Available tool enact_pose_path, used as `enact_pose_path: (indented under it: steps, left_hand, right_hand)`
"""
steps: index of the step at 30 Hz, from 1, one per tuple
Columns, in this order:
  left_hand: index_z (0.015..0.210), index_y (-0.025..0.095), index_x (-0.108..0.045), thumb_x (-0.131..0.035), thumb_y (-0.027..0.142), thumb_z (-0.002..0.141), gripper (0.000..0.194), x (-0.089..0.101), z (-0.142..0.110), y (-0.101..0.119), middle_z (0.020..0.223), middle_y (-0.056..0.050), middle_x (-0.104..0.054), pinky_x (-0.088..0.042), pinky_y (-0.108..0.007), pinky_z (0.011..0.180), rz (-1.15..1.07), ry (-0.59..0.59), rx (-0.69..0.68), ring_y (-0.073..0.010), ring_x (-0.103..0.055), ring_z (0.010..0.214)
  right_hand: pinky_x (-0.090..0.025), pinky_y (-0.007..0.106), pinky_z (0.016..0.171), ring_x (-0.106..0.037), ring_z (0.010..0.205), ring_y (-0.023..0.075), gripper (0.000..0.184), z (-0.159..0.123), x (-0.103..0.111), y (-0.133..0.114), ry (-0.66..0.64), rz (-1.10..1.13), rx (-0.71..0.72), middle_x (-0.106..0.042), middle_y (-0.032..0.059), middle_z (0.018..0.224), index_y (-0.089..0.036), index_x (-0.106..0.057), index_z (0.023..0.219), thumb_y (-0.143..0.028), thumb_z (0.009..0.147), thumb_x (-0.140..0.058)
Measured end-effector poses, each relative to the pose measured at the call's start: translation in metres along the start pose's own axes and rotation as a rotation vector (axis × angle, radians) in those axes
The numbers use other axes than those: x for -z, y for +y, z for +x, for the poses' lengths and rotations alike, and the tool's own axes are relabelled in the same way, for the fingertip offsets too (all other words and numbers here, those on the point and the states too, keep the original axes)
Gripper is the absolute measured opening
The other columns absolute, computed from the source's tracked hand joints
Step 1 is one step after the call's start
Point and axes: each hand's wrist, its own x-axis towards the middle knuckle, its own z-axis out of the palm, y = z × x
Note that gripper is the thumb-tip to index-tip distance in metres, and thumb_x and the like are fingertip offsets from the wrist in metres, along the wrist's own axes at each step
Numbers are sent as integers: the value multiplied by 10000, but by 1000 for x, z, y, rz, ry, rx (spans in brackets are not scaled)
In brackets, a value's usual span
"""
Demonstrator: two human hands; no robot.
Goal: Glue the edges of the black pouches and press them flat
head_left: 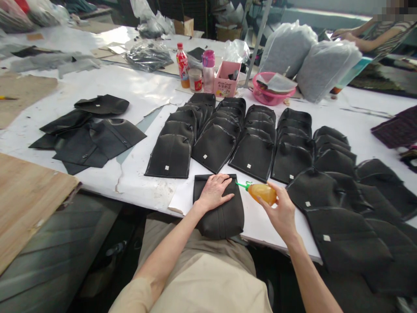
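The right hand was closed around an amber squeeze bottle, its green nozzle at the upper right edge of a black piece. The left hand, fingers slightly spread, lay flat on that piece, which overhung the front edge of the white table. Beyond stood overlapping rows of similar black pieces.

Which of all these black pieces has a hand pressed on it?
The black piece at the table's front edge, under the left hand; the green nozzle points at its upper right corner.
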Motion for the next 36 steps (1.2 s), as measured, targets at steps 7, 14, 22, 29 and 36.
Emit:
enact_pose_path:
  steps: [7, 14, 22, 29, 36]
  left_hand:
    - [1378, 188, -586, -675, 472, 932, 536, -1, 0, 0, 1434, -113, -596, -363, -457, 1160, -2, -2, 4, -279, -495, 1372]
    - [1374, 188, -586, -672, 467, 934, 528, 0, 0, 0, 1435, -115, -596, -362, -459, 1159, -6, -1, -1, -280, -497, 1369]
    - [1372, 188, -589, -684, 467, 927, 534, -1, 0, 0, 1429, -113, -598, -368, -455, 1157, -5, 6, 2, -279, -502, 1364]
    - [1378, 171, -584, -682, 460, 932, 540, -1, -1, 0, 1431, -115, -596, -368, -450, 1160, 7, 6, -6, -276, -501, 1361]
    - [1383, 180, -585, -671, 465, 938, 535, -2, -1, 0, 1442, -112, -591, -365, -449, 1167, 26, 4, -2, -278, -498, 1369]
  right_hand:
    - [-569, 470, 854, -656, 977, 288, 520, -6, 10, -7, -17, -19, -6, -658, 96, 1103, -234, -614, 1285, -610, 929, -665]
    - [-578, 475, 836, -655, 992, 297, 554, -6, 5, -1, 1, 11, -41, -652, 101, 1113, -230, -609, 1298, -630, 918, -665]
    - [-579, 493, 864, -660, 1006, 306, 548, -13, 10, -2, -9, 7, -64, -653, 101, 1123, -230, -609, 1301, -613, 915, -677]
    - [-583, 486, 879, -663, 1054, 313, 518, -26, 21, -4, -36, -5, -79, -666, 104, 1154, -245, -596, 1327, -560, 926, -687]
    - [-583, 481, 874, -668, 1051, 309, 523, -32, 25, -7, -39, -6, -84, -673, 113, 1198, -243, -598, 1319, -568, 920, -693]
